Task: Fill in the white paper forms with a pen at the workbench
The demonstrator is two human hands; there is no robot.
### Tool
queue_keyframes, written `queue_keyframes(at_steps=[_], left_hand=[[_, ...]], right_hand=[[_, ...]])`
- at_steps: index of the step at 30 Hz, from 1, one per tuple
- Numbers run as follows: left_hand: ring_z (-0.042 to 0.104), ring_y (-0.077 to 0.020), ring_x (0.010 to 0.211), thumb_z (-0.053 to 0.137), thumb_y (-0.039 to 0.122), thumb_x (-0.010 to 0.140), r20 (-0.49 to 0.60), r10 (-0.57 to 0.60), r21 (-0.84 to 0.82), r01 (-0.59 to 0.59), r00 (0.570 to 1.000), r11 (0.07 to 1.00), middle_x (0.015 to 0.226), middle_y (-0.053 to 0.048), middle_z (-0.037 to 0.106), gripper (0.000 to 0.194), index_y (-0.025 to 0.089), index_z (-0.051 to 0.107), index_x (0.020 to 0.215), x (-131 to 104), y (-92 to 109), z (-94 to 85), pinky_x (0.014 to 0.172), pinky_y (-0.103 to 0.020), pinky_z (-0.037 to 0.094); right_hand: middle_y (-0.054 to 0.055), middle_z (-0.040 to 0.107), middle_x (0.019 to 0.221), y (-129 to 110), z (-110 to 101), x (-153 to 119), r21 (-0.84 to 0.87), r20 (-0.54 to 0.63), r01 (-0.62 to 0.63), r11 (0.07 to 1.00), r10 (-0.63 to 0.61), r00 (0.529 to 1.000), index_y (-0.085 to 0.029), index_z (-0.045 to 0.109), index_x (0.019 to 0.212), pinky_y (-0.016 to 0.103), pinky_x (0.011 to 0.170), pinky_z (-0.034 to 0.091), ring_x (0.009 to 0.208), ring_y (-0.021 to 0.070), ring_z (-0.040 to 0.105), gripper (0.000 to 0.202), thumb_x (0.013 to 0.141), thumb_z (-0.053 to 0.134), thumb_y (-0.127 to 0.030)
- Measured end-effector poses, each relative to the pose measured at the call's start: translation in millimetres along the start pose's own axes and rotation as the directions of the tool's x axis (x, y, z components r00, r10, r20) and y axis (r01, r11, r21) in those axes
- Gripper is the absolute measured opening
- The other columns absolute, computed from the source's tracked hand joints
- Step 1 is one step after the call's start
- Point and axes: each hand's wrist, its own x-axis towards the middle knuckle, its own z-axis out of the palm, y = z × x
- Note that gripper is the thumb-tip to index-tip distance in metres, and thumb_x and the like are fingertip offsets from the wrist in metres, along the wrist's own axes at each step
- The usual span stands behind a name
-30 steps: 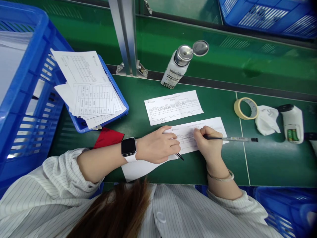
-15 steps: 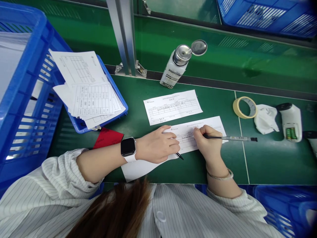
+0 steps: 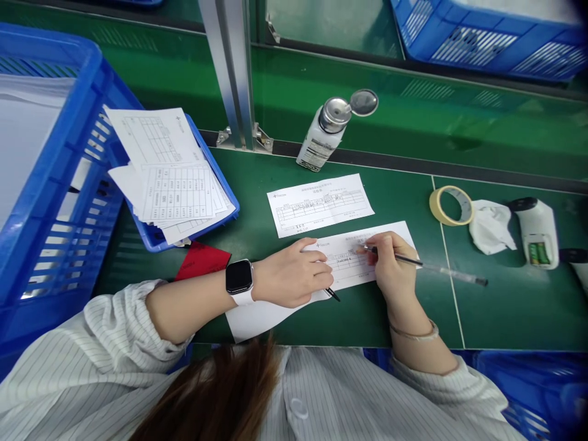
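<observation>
My right hand (image 3: 394, 266) is closed around a gel pen (image 3: 443, 269) with a clear barrel. Its tip is over the printed form (image 3: 351, 278), which carries handwriting in its table. My left hand (image 3: 294, 272), wearing a watch with a white strap, rests on the left part of this form, fingers bent. A black pen cap (image 3: 332, 294) pokes out from beneath those fingers; the rest of it is hidden. Just beyond lies a second filled-in form (image 3: 321, 205). Another sheet of white paper (image 3: 257, 318) shows under my left wrist.
At left, a blue tray (image 3: 232, 214) of printed slips stands beside a large blue crate (image 3: 87, 86). A pump bottle (image 3: 319, 138) with its lid up stands near the metal post (image 3: 229, 73). Rightward lie a tape roll (image 3: 451, 206), crumpled tissue (image 3: 491, 226) and a white device (image 3: 537, 236) showing batteries.
My right hand has shifted slightly right, and the pen's rear end has swung a little toward me. My left hand stays on the form. The whole view has tilted slightly.
</observation>
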Motion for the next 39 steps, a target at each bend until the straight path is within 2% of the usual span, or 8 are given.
queue_keyframes(at_steps=[2,4,7,11,15,19,28,39], left_hand=[[0.052,-0.0205,0.106,0.042,0.021,0.083,-0.001,-0.001,0.005,0.001,1.0,1.0,0.113,-0.004,0.061,0.014,0.017,0.052,0.092,0.0,0.4,0.0,0.099,-0.045,0.028],[0.052,-0.0205,0.106,0.042,0.021,0.083,-0.002,-0.002,0.006,0.002,1.0,1.0,0.112,-0.004,0.061,0.014,0.017,0.052,0.092,0.0,0.7,0.2,0.099,-0.045,0.029],[0.052,-0.0203,0.105,0.042,0.021,0.083,-0.006,0.0,0.005,0.0,1.0,1.0,0.111,-0.004,0.061,0.014,0.017,0.052,0.092,-0.1,0.9,0.4,0.099,-0.045,0.028],[0.053,-0.0199,0.105,0.043,0.021,0.083,-0.011,0.001,0.005,0.0,1.0,1.0,0.11,-0.004,0.062,0.013,0.017,0.052,0.092,-0.3,0.5,0.0,0.099,-0.044,0.029],[0.053,-0.0201,0.105,0.046,0.022,0.082,-0.01,-0.001,-0.003,0.001,1.0,1.0,0.11,-0.004,0.062,0.013,0.018,0.052,0.092,-0.3,0.0,0.2,0.099,-0.044,0.029],[0.053,-0.0202,0.105,0.045,0.024,0.083,-0.009,-0.002,-0.005,0.002,1.0,1.0,0.112,-0.004,0.061,0.013,0.018,0.052,0.091,-0.3,-0.3,1.2,0.1,-0.045,0.029],[0.053,-0.0195,0.104,0.042,0.021,0.084,-0.011,-0.005,0.005,0.005,1.0,1.0,0.109,-0.004,0.062,0.014,0.017,0.052,0.091,-0.1,0.2,1.2,0.1,-0.044,0.028],[0.053,-0.02,0.103,0.043,0.02,0.083,-0.019,-0.005,-0.009,0.005,1.0,1.0,0.102,-0.005,0.064,0.016,0.018,0.054,0.093,-0.6,0.1,2.4,0.101,-0.044,0.027]], right_hand=[[-0.002,0.055,0.051,0.9,-2.2,2.2,-0.025,0.086,-0.001,1.0,0.003,0.996,-0.019,0.06,0.071,0.024,0.043,0.037,0.044,0.011,0.05,0.026,0.082,0.051,-0.041],[-0.002,0.056,0.052,0.5,-3.4,3.1,-0.072,0.124,0.023,0.997,-0.014,0.992,-0.019,0.062,0.071,0.024,0.044,0.038,0.045,0.0104,0.049,0.022,0.078,0.059,-0.04],[-0.002,0.057,0.053,-3.0,-2.2,1.0,-0.104,0.081,0.074,0.992,-0.065,0.995,-0.019,0.06,0.064,0.023,0.047,0.039,0.048,0.0099,0.049,0.021,0.073,0.065,-0.037],[-0.003,0.052,0.049,-7.6,2.5,-3.2,-0.12,-0.022,0.047,0.992,-0.05,0.999,-0.018,0.049,0.056,0.023,0.044,0.035,0.045,0.0086,0.044,0.029,0.07,0.067,-0.035],[-0.005,0.039,0.045,-6.8,5.1,-3.0,-0.181,0.02,0.075,0.981,-0.073,0.997,-0.018,0.039,0.049,0.023,0.043,0.028,0.044,0.0068,0.035,0.039,0.068,0.069,-0.034],[-0.006,0.033,0.045,-3.2,5.6,-1.9,-0.224,0.033,0.144,0.964,-0.14,0.99,-0.019,0.033,0.048,0.024,0.044,0.026,0.046,0.0067,0.029,0.039,0.073,0.062,-0.027],[-0.006,0.032,0.044,-0.7,6.8,-3.5,-0.283,0.032,0.193,0.94,-0.192,0.981,-0.019,0.033,0.048,0.024,0.043,0.025,0.044,0.0064,0.028,0.035,0.071,0.059,-0.021],[-0.006,0.031,0.044,-1.1,6.7,-3.2,-0.313,0.057,0.187,0.931,-0.179,0.982,-0.02,0.032,0.047,0.024,0.044,0.026,0.045,0.0067,0.028,0.033,0.069,0.057,-0.02]])
